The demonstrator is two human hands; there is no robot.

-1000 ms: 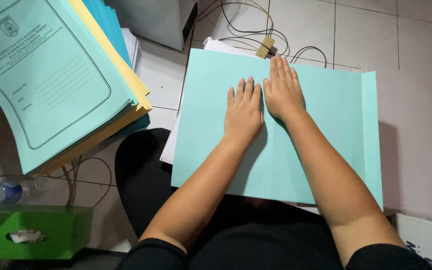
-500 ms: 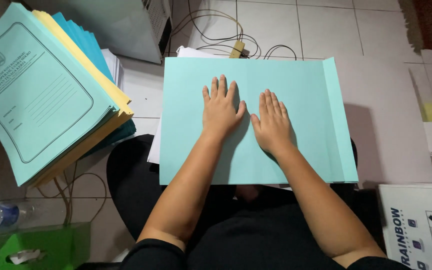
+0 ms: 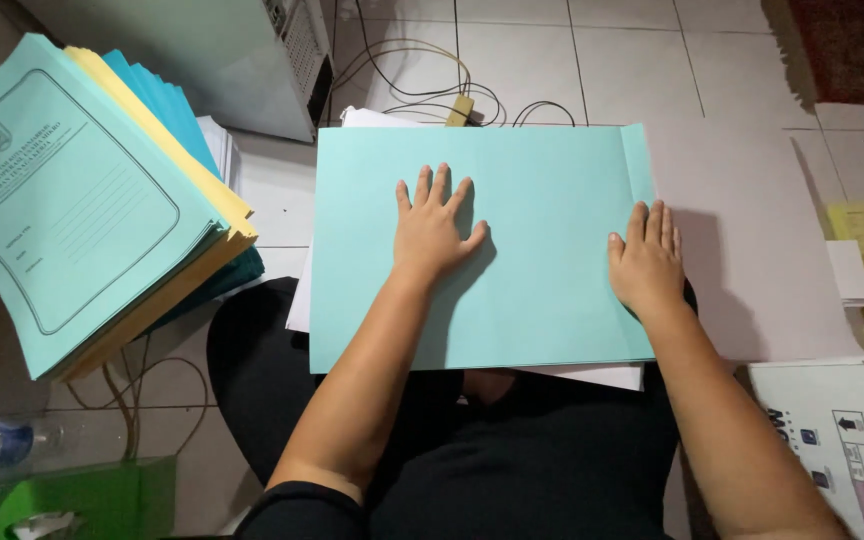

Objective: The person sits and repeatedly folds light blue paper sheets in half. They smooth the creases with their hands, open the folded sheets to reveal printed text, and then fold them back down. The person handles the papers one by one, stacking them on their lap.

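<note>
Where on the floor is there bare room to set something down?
Bare tiles beyond the folder, right of the cables. Crowded on the left: folder stack, grey case.

The head camera is looking steeply down, close above the lap and the tiled floor [image 3: 572, 60].

1. Floor: pale square tiles [image 3: 732, 60] with dark grout lines.
2. Far left: grey metal cabinet [image 3: 222, 60] with a vented side.
3. Far centre: dark cables [image 3: 422, 90] looped on the tiles.
4. Far right corner: dark red rug [image 3: 852, 50].
5. Light dim and cool; shadows fall rightward.
</note>
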